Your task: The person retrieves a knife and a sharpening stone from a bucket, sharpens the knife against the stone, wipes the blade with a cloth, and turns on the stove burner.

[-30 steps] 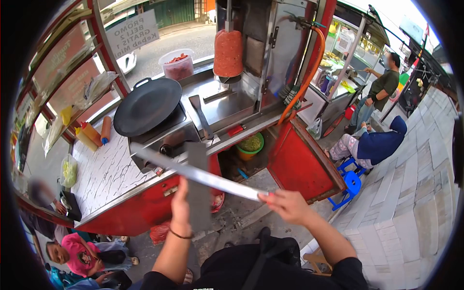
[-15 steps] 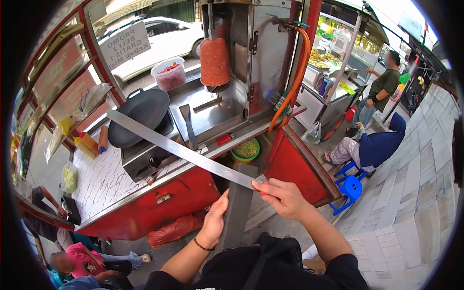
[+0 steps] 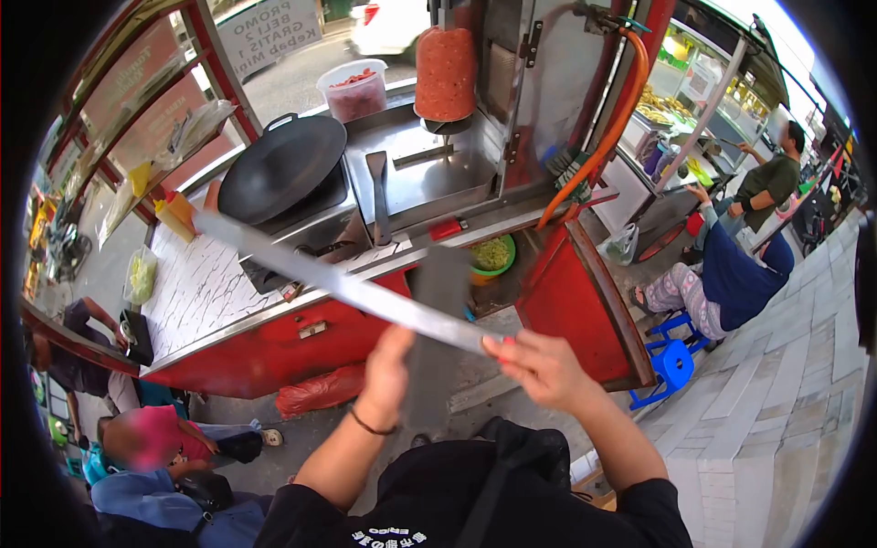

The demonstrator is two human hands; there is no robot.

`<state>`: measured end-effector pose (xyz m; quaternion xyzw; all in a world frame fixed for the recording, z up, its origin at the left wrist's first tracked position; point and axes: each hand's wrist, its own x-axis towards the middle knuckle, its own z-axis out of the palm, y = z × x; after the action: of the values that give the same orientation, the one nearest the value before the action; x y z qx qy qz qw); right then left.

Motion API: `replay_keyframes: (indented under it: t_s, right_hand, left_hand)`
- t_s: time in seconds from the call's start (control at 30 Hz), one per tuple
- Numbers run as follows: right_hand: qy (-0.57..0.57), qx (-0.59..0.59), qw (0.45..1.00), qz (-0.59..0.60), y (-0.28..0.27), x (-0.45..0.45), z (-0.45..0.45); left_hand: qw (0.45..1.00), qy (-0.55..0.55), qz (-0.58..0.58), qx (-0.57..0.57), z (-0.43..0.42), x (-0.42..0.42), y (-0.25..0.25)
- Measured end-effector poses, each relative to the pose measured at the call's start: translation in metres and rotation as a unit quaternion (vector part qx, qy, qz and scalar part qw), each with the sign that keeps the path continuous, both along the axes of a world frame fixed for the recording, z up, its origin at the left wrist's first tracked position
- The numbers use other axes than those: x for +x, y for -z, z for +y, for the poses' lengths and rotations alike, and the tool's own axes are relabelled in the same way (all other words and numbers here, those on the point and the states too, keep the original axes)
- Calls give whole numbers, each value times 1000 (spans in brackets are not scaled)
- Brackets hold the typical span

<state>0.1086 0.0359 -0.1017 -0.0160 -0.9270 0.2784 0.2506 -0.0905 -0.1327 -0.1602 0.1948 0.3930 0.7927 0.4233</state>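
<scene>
My right hand [image 3: 545, 370] is closed round the red handle of a long knife [image 3: 356, 290]. Its straight, broad blade stretches left across the view, over the counter front, slightly blurred. A long dark grey sharpening stone [image 3: 438, 384] stands on end before my chest. My left hand [image 3: 385, 373] grips the stone along its left side, thumb upward and fingers partly hidden. The blade lies across the face of the stone, near its middle, just above my left hand; whether it touches I cannot tell.
A black wok [image 3: 283, 169] sits on the stove, with a spatula [image 3: 378, 196] beside it on the steel tray. Behind hangs a meat cone [image 3: 445, 75]. A green tub [image 3: 493, 254] of shredded vegetable stands under the counter, by an open red door [image 3: 585, 310]. People sit on both sides.
My view has shifted, so the cart appears further right. The stone now reaches higher above the blade, and the knife crosses it lower down. Both hands keep their hold.
</scene>
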Motion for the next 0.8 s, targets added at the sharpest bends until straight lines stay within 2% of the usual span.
replay_keyframes:
  t_s: [0.03, 0.1, 0.13, 0.2, 0.23, 0.3, 0.37, 0.4, 0.43, 0.47, 0.5, 0.53, 0.57, 0.63, 0.67, 0.7, 0.73, 0.77, 0.8]
  right_hand:
    - [-8, -1, 1000, 0, 18, 7, -5]
    - [-24, -3, 999, -31, 51, 25, -4]
    - [-8, 19, 997, -70, 41, 30, -1]
    - [3, 36, 997, -72, 16, 14, 6]
    - [22, 64, 995, -76, 1, 8, 14]
    - [26, 12, 999, -20, -23, -19, 14]
    - [25, 9, 1000, 7, -21, -22, 11]
    - [11, 8, 1000, -6, -11, -17, 7]
    - [-4, 5, 1000, -19, 3, -11, 1]
    - [-11, 7, 1000, -26, 21, 0, -3]
    - [-15, 1, 1000, -27, 32, 11, -1]
    - [-12, 10, 999, -47, 41, 21, 3]
    - [-7, 20, 998, -64, 46, 28, 7]
    - [16, 41, 996, -74, 25, 20, 21]
    - [17, 29, 999, -41, 15, 7, 28]
    - [19, 20, 1000, -9, 6, -4, 32]
    - [33, 16, 999, -11, -1, -8, 31]
    - [28, 9, 1000, 7, -7, -13, 30]
    - [20, 2, 999, 25, -9, -13, 30]
  left_hand:
    - [991, -34, -99, 80, -4, -30, -1]
    - [949, 104, -62, 290, -21, -80, -41]
    - [952, 97, -60, 283, -27, -79, -44]
    - [987, -103, -68, 104, -23, -64, -49]
    - [985, -128, -116, 5, -14, -33, -54]
    - [996, -24, -50, -66, -1, -3, 3]
    - [996, 41, -18, -75, 3, 19, -7]
    - [995, -16, -63, -77, 3, 2, 6]
    - [994, -74, -78, -28, -7, -22, 1]
    - [985, -128, -84, 75, 3, -30, -40]
    - [982, -102, -84, 138, -6, -50, -67]
    - [983, -118, -84, 115, -21, -74, -66]
    - [985, -111, -30, 131, -27, -87, -61]
    - [947, -264, -168, 71, 2, -46, -83]
    - [989, -128, -57, 45, 0, -34, -55]
    - [998, 26, -30, 41, 4, -16, -47]
    - [997, 14, -44, -69, 15, 14, -45]
    - [995, -10, 44, -90, 25, 21, -8]
    - [994, -12, 19, -103, 22, 10, 14]
